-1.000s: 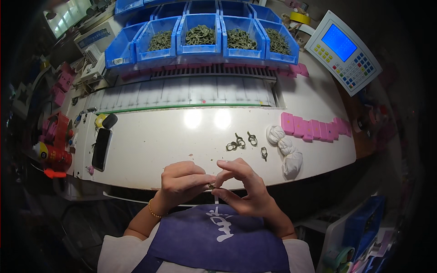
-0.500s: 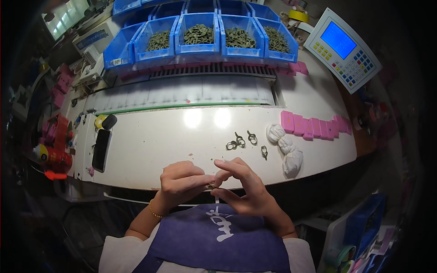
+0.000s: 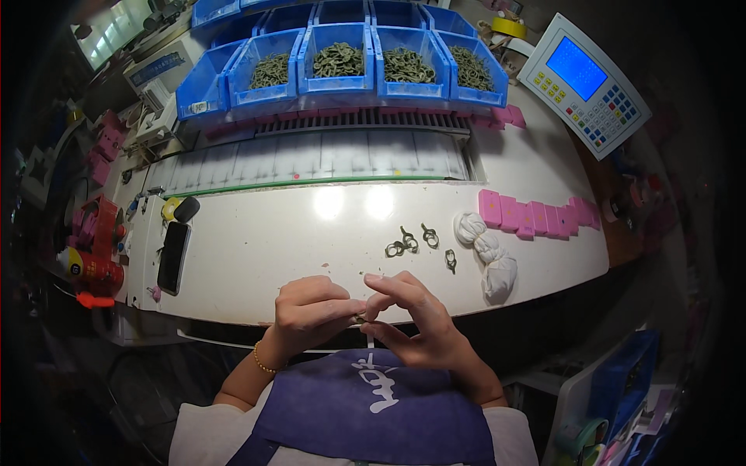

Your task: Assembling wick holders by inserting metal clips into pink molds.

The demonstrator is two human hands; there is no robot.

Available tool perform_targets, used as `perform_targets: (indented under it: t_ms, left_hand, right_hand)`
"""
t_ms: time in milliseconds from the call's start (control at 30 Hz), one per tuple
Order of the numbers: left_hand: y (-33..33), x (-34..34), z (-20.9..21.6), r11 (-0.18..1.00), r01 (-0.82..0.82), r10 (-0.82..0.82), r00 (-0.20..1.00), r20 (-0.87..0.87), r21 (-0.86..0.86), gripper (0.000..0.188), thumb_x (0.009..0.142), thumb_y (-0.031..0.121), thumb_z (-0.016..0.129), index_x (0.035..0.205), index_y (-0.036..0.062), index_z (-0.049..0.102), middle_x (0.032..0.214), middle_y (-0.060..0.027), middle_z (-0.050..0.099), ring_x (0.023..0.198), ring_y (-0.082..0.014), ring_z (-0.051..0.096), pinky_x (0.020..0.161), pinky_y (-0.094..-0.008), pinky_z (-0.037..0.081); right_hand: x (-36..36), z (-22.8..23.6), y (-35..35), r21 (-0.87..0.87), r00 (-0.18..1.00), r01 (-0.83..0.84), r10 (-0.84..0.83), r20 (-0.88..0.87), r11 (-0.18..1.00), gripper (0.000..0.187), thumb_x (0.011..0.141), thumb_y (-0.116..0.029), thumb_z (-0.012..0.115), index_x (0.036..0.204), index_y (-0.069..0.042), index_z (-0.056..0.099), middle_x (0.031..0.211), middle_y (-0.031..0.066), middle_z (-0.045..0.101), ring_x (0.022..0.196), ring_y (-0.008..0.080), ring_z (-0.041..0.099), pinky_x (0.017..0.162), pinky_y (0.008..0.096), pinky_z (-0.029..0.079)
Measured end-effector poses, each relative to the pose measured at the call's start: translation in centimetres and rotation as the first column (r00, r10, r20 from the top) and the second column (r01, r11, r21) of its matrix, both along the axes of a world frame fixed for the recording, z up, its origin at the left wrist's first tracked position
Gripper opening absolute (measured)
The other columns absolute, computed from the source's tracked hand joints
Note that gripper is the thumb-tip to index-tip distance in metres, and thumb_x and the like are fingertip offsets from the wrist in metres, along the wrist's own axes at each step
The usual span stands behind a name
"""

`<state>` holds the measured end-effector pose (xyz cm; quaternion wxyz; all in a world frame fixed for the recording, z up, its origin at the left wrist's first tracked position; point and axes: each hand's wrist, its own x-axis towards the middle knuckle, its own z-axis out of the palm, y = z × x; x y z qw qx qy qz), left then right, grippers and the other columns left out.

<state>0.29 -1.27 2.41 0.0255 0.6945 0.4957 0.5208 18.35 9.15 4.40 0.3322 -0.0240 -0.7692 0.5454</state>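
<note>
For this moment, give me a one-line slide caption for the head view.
Left hand and right hand pinch a small metal part at the white table's edge, loose clasps beyond.

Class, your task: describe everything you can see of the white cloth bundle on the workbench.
The white cloth bundle is a knotted, twisted rag of soft, crumpled fabric, with a smaller lump at the top and a bigger one toward the bench's near edge. It lies loose on the white workbench, right of the small metal clasps and just below the row of pink blocks. No hand touches it.
</note>
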Motion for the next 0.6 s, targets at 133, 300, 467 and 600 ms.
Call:
perform_targets:
  t_ms: [133,300,467,600]
  left_hand:
    - [0.02,0.09,-0.10,1.000,-0.002,0.002,1.000,0.014,-0.001,0.021,0.071,0.010,0.082,0.090,0.0070,0.075,0.072,-0.0042,0.065,0.058,-0.0166,0.060,0.050,-0.0277,0.045]
    - [0.12,0.08,-0.57,1.000,0.005,-0.006,1.000,0.021,0.013,0.021,0.071,0.010,0.082,0.090,0.0069,0.075,0.072,-0.0043,0.064,0.057,-0.0167,0.059,0.049,-0.0279,0.045]
    - [0.18,0.06,-0.69,1.000,0.008,-0.009,1.000,0.020,0.022,0.020,0.071,0.010,0.082,0.090,0.0071,0.076,0.071,-0.0041,0.064,0.057,-0.0165,0.059,0.049,-0.0278,0.045]
    - [0.17,0.06,-0.22,1.000,-0.002,0.002,1.000,0.009,0.014,0.020,0.070,0.011,0.083,0.089,0.0079,0.076,0.070,-0.0034,0.063,0.057,-0.0158,0.059,0.049,-0.0274,0.045]
  right_hand:
    - [0.04,0.17,0.17,0.049,1.000,0.005,-0.005,0.013,0.999,0.068,0.079,0.004,0.075,0.142,-0.005,0.049,0.092,0.0079,0.062,0.086,0.0223,0.059,0.077,0.0338,0.051]
    - [0.02,0.26,0.30,0.092,1.000,0.006,-0.009,0.022,0.996,0.069,0.079,0.003,0.075,0.142,-0.005,0.049,0.092,0.0078,0.061,0.085,0.0238,0.058,0.076,0.0347,0.050]
    - [-0.08,0.17,0.27,0.103,1.000,0.015,-0.017,0.016,0.995,0.068,0.080,0.002,0.075,0.142,-0.005,0.049,0.092,0.0081,0.060,0.083,0.0237,0.057,0.075,0.0345,0.049]
    - [-0.01,0.21,0.11,0.082,0.999,0.021,-0.023,0.026,0.996,0.068,0.080,0.002,0.075,0.142,-0.004,0.049,0.092,0.0078,0.060,0.083,0.0231,0.057,0.074,0.0338,0.049]
